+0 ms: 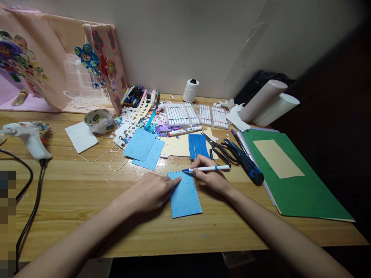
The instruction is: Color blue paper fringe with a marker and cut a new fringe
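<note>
Left hand [150,193] flat on blue paper [185,197].

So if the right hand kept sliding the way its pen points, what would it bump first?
The pen in the right hand points left, its tip at the blue card's top edge. Going on, it would probably meet the left hand's fingertips pressing that card, though depth is unclear.

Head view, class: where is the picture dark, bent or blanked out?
Head view: the right side beyond the green folder falls into dark shadow; the table edge bows from wide-lens distortion; a pixelated block covers the lower left corner; the left hand, blue paper and right hand with the pen are evenly lit and sharp.
</note>
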Motion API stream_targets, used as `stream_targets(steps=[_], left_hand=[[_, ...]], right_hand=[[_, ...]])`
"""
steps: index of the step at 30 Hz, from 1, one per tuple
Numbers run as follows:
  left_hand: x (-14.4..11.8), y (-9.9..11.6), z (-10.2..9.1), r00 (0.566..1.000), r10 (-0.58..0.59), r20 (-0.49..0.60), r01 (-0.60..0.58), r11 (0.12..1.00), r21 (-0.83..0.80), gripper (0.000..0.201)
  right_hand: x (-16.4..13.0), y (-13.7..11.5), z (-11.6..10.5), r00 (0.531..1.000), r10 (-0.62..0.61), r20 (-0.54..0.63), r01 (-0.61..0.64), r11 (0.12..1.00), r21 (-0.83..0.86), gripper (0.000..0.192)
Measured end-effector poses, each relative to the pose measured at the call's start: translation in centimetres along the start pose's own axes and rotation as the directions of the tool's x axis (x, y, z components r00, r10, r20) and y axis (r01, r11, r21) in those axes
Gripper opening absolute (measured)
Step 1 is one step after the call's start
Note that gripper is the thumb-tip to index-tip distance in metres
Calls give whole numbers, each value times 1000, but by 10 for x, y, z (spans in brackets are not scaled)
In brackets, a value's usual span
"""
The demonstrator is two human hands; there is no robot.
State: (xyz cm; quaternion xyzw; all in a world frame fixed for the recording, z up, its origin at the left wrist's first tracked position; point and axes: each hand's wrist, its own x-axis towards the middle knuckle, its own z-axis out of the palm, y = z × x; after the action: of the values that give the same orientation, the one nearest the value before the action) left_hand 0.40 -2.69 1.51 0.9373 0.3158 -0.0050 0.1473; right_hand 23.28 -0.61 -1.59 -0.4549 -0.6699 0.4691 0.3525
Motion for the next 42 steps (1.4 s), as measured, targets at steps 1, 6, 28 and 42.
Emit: stream_targets(steps=[1, 6, 28, 42], left_hand=[[0, 0, 0, 1000, -2, 3, 2, 1000, 1, 37], [0, -1, 1, 1000, 2, 2, -2, 1000, -5, 38], [0, 0, -1, 1000, 1, 12, -1, 1000, -3, 37], [0, 0, -1, 1000, 7, 5, -7, 1000, -7, 40]], right_hand=[[0, 0, 0, 1000, 12, -13, -12, 1000, 10, 12], [2, -4, 1, 992, 55, -115, -55, 998, 3, 24], [-2, -8, -1, 997, -26, 75, 36, 989, -142, 14], [-3, -11, -2, 970, -147, 196, 171, 978, -116, 13]])
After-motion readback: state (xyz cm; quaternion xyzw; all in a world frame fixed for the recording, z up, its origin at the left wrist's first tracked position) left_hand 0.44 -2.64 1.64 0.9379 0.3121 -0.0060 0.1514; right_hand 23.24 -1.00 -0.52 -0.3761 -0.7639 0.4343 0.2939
